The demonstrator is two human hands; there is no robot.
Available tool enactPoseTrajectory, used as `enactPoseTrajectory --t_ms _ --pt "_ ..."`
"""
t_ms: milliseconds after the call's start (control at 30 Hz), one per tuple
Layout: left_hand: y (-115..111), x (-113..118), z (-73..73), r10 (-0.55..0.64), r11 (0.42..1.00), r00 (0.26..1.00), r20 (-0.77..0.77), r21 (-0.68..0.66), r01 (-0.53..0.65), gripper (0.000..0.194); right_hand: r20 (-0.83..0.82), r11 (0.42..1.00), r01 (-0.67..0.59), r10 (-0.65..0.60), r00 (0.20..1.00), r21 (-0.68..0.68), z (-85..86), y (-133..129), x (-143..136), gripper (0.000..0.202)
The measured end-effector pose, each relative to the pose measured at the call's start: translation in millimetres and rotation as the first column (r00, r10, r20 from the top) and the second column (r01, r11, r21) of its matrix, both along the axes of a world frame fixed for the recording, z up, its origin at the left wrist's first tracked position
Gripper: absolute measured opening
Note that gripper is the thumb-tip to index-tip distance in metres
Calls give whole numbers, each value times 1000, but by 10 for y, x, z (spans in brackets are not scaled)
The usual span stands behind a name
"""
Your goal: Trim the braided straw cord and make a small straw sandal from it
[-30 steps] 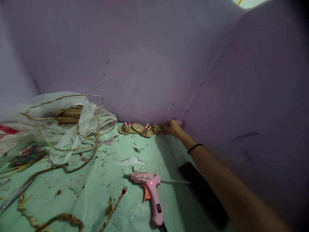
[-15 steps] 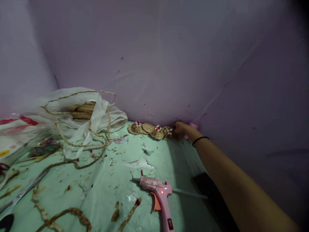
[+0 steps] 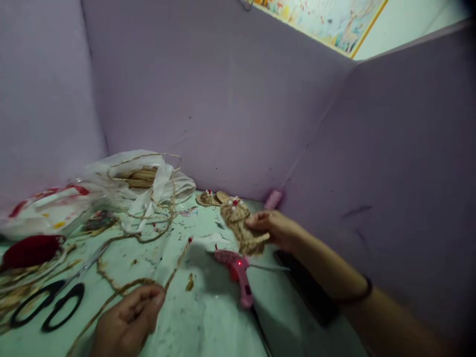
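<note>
My right hand point(image 3: 277, 229) pinches a woven straw slipper point(image 3: 243, 228) decorated with red and white beads, held up above the table. Below it lies a pink glue gun point(image 3: 236, 272) with a red light lit and a clear glue stick out of its back. At lower left, my left hand point(image 3: 130, 317) is closed on a braided straw cord point(image 3: 176, 270) whose tip is red. More small woven pieces point(image 3: 210, 198) with beads lie against the back wall.
Scissors with black handles point(image 3: 63, 302) lie at the left, near a dark red bundle point(image 3: 31, 252). White plastic bags point(image 3: 163, 181) with straw stand behind. A dark flat object point(image 3: 308, 292) lies under my right arm, and a pink roll point(image 3: 273, 199) stands in the corner.
My right hand has come back from the wall with the woven slipper. My left hand has entered and taken hold of the braided cord. The view has tilted up.
</note>
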State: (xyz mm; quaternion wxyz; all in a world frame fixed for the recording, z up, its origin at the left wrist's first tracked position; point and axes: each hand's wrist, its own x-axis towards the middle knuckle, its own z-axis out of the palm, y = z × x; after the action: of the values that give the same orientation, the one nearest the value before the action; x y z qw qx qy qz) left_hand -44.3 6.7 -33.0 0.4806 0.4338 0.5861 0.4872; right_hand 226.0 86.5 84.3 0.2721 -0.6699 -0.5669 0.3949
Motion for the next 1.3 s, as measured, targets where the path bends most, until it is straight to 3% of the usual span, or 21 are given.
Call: enactPoseTrajectory --t_ms 33,100,200,267,333,400,500,633,700,800,900,1000,1100,1200,1300 --pt "-3 -38 48 -3 1000 1000 25 -3 3 36 -320 993 -38 0 947 -110 -179 -236 -201 19" --pt "-13 -110 157 -2 1000 997 80 -14 3 36 -639 968 -73 -100 762 -239 -533 -651 -588 23" --pt "-35 -166 303 36 999 988 149 17 -38 30 -779 938 -28 -270 566 -346 -882 -1055 -1024 20" --pt "-56 -176 381 52 998 988 146 37 -58 28 -795 939 34 -308 523 -341 -960 -1178 -1152 16" --pt "-89 -192 448 45 997 995 88 52 -50 26 -759 945 -8 -259 598 -328 -959 -1231 -1144 16" --pt "-128 -239 507 24 998 1000 -2 63 -24 24 -633 948 -69 -152 759 -310 -926 -1260 -1042 19" --pt "-165 -369 565 -116 990 972 -206 55 130 21 -381 989 56 -103 919 -135 -873 -1296 -848 25" --pt "-110 -547 561 -447 876 771 -453 -50 479 21 -332 963 262 -229 915 57 -842 -1323 -698 29" --pt "-56 -597 549 -484 852 714 -505 -88 516 22 -348 921 366 -304 887 130 -853 -1332 -668 27" --pt "-11 -618 555 -460 865 715 -526 -82 495 22 -311 864 463 -393 865 197 -889 -1352 -652 24" --pt "-32 -595 574 -394 912 812 -431 -72 405 20 -255 868 453 -400 880 203 -921 -1369 -667 24" --pt "-57 -545 540 -339 938 929 -152 -129 321 20 -237 917 371 -331 913 150 -958 -1383 -721 28" --pt "-38 -483 432 -391 890 913 114 -206 407 23 -238 961 257 -227 944 102 -1008 -1408 -813 27" --pt "-5 -424 303 -418 829 874 246 -289 478 28 -231 983 143 -113 966 117 -1051 -1437 -902 20" --pt "9 -381 203 -368 822 863 346 -314 476 33 -199 987 69 -40 979 144 -1080 -1449 -949 18"
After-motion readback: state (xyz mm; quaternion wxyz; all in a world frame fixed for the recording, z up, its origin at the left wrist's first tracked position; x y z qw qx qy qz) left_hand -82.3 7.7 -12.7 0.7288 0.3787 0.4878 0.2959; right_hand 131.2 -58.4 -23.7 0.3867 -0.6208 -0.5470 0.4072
